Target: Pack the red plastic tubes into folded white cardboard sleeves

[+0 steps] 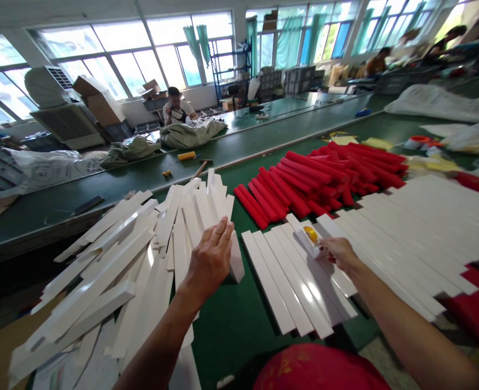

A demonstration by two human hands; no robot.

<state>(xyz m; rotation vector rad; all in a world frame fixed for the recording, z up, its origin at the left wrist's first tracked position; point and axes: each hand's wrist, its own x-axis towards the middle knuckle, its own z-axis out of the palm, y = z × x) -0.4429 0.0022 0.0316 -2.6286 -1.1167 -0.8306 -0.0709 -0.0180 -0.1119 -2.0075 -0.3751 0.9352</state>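
My left hand (212,254) lies with its fingers stretched out on the near end of a long white box (236,260), at the right edge of a loose heap of white boxes (113,271). The fingers of my right hand (339,252) are closed on a small white tape dispenser (310,238) with a yellow round part. The dispenser is over a row of flat white boxes (284,276) laid side by side. Whether it touches them, I cannot tell.
Red ribbed tubes (304,179) are piled behind the row. More white boxes (418,233) lie side by side at the right. A yellow roll (186,155) rests on the green table (247,143). A person (178,111) sits across it behind a sack (193,132).
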